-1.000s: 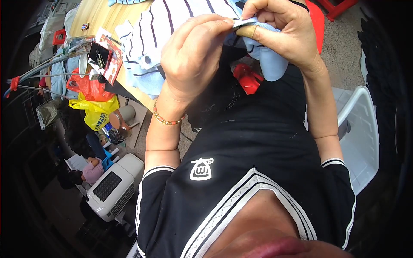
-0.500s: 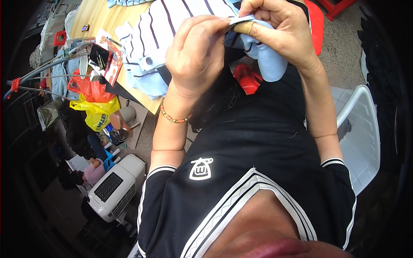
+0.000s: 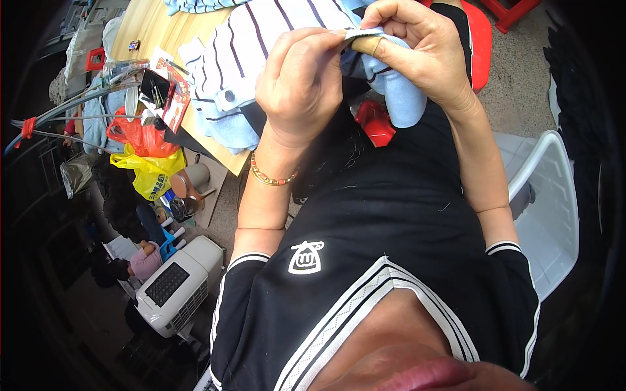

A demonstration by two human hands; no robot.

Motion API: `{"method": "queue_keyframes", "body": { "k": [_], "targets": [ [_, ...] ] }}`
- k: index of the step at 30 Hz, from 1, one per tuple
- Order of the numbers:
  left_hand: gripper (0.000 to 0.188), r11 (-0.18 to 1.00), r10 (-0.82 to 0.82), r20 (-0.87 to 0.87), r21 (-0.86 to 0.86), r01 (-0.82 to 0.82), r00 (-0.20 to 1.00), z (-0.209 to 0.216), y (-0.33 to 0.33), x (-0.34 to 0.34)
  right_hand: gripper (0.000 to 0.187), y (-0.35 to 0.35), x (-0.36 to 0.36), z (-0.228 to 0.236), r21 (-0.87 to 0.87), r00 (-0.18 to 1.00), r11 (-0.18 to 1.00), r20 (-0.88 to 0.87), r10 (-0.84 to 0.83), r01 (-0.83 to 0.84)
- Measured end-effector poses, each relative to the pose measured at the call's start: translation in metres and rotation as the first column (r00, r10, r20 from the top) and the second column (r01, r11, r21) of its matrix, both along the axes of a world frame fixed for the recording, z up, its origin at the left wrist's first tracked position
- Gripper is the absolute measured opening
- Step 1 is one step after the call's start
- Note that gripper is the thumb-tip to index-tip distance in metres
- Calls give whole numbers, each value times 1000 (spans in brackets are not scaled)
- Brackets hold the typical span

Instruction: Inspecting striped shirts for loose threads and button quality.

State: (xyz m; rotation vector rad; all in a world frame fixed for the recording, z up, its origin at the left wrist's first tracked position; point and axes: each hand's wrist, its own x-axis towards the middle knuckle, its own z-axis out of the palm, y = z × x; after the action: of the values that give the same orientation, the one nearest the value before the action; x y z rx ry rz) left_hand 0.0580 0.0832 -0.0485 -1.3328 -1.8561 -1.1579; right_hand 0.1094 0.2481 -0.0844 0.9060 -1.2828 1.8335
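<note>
- above our lap, near the worktop (image 3: 145, 25), we gripped the folded edge of a pale blue cloth (image 3: 405, 104) between both hands.
- our left hand (image 3: 298, 88) pinched one end of the fold with curled fingertips; our right hand (image 3: 427, 58) grasped it just beside, its thumb wearing a tan cover (image 3: 368, 44).
- we judged the pinch slight: with so narrow an edge held, the fold could have slipped or come unaligned if either hand relaxed.
- the loose lower part hung free under the right hand, so its weight might have dragged the fold crooked.
- beside our left hand, a white garment (image 3: 228, 55) with dark stripes overlapped the worktop's rim; a tug could have pulled it off. we could not tell whether it joined the blue cloth.
- pale strands lay on our black clothing, and might have clung to the cloth if it brushed there.
- the fabrics looked soft and matte, rumpled into rounded folds, with one round, dark button (image 3: 229, 96); the worktop was smooth, pale, wood-grained.
</note>
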Motion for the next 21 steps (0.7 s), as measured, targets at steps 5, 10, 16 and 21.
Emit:
{"method": "queue_keyframes", "body": {
  "k": [5,10,16,21],
  "targets": [
    [23,1000,7,-50,15,-7,999,-3,0,-2,14,-10,29,33,61,654,991,746,-126,121],
    [23,998,-57,155,12,56,986,-1,-4,-4,14,-7,31,40,260,711,941,619,-335,217],
    [15,981,-122,376,-94,169,918,17,-13,-4,15,-3,28,43,535,715,699,230,-661,474],
    [17,981,-180,421,13,192,889,7,-13,-6,25,4,28,14,463,770,827,382,-511,319]
  ]
}}
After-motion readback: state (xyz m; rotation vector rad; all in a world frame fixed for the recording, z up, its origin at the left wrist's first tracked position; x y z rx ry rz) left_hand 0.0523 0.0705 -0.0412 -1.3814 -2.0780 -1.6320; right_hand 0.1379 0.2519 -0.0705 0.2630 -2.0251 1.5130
